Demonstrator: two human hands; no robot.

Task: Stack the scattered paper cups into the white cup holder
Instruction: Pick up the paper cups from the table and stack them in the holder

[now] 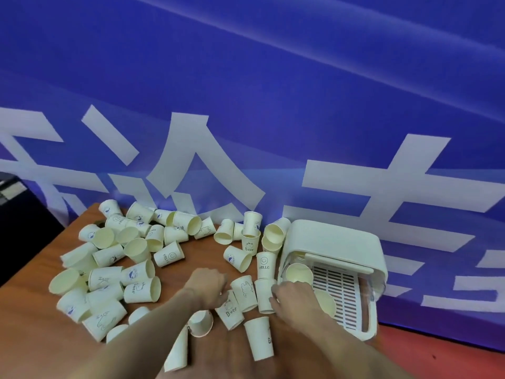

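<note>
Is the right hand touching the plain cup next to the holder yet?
Touching. The head view shows the right hand with fingers wrapped on the plain cup beside the white holder.

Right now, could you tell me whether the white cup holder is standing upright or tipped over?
Tipped over. The white cup holder lies on its side on the table, slatted tray facing the camera, with paper cups inside.

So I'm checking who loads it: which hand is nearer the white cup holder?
Right. The right hand sits at the white cup holder's open front, beside its tray; the left hand is farther left, among the cups.
</note>
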